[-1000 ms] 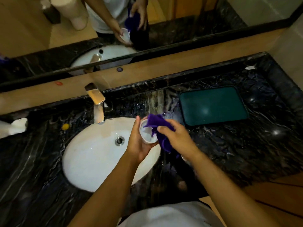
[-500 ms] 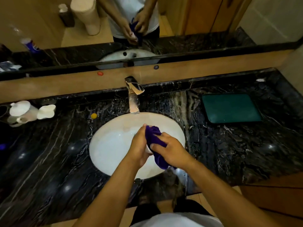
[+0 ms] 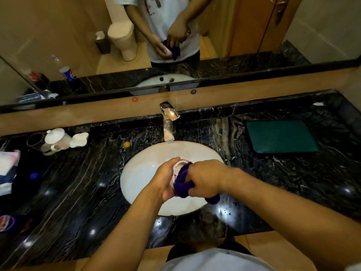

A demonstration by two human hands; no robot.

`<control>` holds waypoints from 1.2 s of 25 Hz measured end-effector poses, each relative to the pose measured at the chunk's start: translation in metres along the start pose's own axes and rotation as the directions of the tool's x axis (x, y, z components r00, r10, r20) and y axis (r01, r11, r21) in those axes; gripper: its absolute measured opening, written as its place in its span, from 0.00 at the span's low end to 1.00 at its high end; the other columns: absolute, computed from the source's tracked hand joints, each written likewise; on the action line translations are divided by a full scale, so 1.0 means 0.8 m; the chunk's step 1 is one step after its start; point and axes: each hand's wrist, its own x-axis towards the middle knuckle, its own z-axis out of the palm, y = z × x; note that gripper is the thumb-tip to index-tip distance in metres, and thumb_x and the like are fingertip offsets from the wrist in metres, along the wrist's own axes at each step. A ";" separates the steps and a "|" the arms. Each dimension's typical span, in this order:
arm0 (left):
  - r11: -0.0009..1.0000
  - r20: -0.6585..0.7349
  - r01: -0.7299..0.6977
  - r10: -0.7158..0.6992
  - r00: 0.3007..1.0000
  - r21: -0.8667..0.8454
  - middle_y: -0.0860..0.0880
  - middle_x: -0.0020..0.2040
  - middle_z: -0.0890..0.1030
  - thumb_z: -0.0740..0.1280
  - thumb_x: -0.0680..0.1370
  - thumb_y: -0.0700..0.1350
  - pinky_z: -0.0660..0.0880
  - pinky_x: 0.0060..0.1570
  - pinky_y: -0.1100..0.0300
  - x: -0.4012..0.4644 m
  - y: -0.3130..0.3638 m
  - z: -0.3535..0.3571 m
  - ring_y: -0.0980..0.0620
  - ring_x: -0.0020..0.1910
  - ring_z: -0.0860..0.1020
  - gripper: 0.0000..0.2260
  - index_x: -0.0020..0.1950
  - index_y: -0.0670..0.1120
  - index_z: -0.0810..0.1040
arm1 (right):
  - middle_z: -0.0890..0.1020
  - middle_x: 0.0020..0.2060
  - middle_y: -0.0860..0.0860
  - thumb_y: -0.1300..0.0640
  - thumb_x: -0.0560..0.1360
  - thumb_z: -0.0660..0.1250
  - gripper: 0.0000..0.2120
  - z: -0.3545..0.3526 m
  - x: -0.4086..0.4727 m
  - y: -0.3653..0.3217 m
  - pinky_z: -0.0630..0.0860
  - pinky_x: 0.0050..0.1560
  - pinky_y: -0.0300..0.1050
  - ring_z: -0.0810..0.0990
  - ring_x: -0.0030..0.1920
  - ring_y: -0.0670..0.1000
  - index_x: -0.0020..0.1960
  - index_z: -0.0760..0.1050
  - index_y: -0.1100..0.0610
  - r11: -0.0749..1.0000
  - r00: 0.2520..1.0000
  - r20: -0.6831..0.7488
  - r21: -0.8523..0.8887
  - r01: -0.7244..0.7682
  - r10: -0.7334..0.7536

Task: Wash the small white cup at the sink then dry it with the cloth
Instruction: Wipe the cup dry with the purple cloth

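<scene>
Over the oval white sink (image 3: 144,173), my left hand (image 3: 166,178) grips the small white cup (image 3: 178,168), of which only the rim and a strip of the side show. My right hand (image 3: 207,178) holds the purple cloth (image 3: 182,182) bunched against the cup's side. The cloth's tail hangs below my right palm. The chrome tap (image 3: 169,122) stands behind the basin, and no water is visible running from it.
The black marble counter (image 3: 78,182) carries a white teapot (image 3: 56,140) and a white jug (image 3: 79,139) at the back left, packets (image 3: 7,169) at the left edge and a green tray (image 3: 281,135) at the back right. A mirror (image 3: 234,36) runs along the wall.
The view has swung so that the sink sits in the middle. The cloth has moved from inside the cup's mouth to its outer side, and both hands stay over the basin.
</scene>
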 end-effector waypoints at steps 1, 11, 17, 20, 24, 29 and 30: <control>1.000 -0.026 0.007 -0.006 1.000 0.006 0.42 0.49 0.86 0.62 0.80 0.57 0.75 0.55 0.45 0.001 0.002 0.012 0.40 0.49 0.81 0.17 0.55 0.47 0.85 | 0.81 0.42 0.50 0.48 0.74 0.64 0.09 0.008 -0.003 -0.001 0.70 0.37 0.46 0.79 0.41 0.56 0.45 0.79 0.51 0.994 0.996 -0.081 -0.106 -0.038 0.030; 0.997 -0.031 0.068 -0.066 0.997 0.046 0.43 0.41 0.87 0.57 0.80 0.56 0.76 0.48 0.48 0.006 0.002 0.050 0.42 0.46 0.80 0.19 0.50 0.46 0.83 | 0.70 0.54 0.51 0.53 0.76 0.64 0.14 0.052 -0.020 0.041 0.76 0.51 0.51 0.75 0.49 0.53 0.61 0.76 0.51 0.865 0.962 -0.258 0.499 0.053 0.090; 0.997 0.030 0.077 -0.077 0.997 -0.027 0.43 0.39 0.82 0.62 0.79 0.54 0.77 0.45 0.53 0.003 0.009 0.050 0.45 0.38 0.80 0.17 0.45 0.43 0.82 | 0.71 0.50 0.45 0.59 0.76 0.68 0.17 0.041 -0.034 0.068 0.71 0.48 0.29 0.73 0.45 0.38 0.62 0.81 0.45 0.742 0.971 -0.174 0.627 0.237 -0.163; 0.998 0.036 0.060 -0.059 0.998 -0.032 0.43 0.40 0.83 0.61 0.79 0.54 0.78 0.46 0.50 0.005 0.005 0.050 0.44 0.40 0.80 0.15 0.49 0.45 0.81 | 0.70 0.50 0.43 0.50 0.74 0.67 0.20 0.022 -0.032 0.099 0.67 0.45 0.30 0.71 0.46 0.42 0.65 0.77 0.39 0.940 0.973 -0.123 0.257 0.223 -0.197; 0.973 0.070 0.009 0.008 0.998 -0.231 0.35 0.57 0.84 0.65 0.77 0.61 0.80 0.54 0.37 0.007 0.001 0.044 0.34 0.53 0.83 0.25 0.64 0.44 0.78 | 0.75 0.49 0.46 0.48 0.73 0.66 0.16 0.029 -0.029 0.121 0.73 0.43 0.37 0.77 0.44 0.45 0.59 0.78 0.36 0.809 0.859 -0.444 0.584 0.062 0.255; 0.938 0.026 -0.158 0.174 0.984 -0.308 0.32 0.66 0.78 0.68 0.77 0.38 0.77 0.60 0.34 0.008 -0.004 0.053 0.31 0.62 0.79 0.24 0.73 0.39 0.70 | 0.86 0.43 0.57 0.48 0.71 0.69 0.16 0.044 -0.013 0.102 0.75 0.30 0.43 0.83 0.36 0.54 0.56 0.83 0.53 -0.320 0.853 -0.036 0.918 0.235 0.520; 0.939 0.003 -0.185 0.194 0.981 -0.288 0.34 0.64 0.80 0.68 0.77 0.38 0.80 0.57 0.39 0.007 -0.005 0.060 0.34 0.61 0.80 0.22 0.72 0.39 0.71 | 0.86 0.45 0.58 0.47 0.72 0.70 0.18 0.045 -0.009 0.095 0.75 0.34 0.44 0.83 0.40 0.56 0.56 0.83 0.56 -0.377 0.871 -0.012 0.899 0.225 0.490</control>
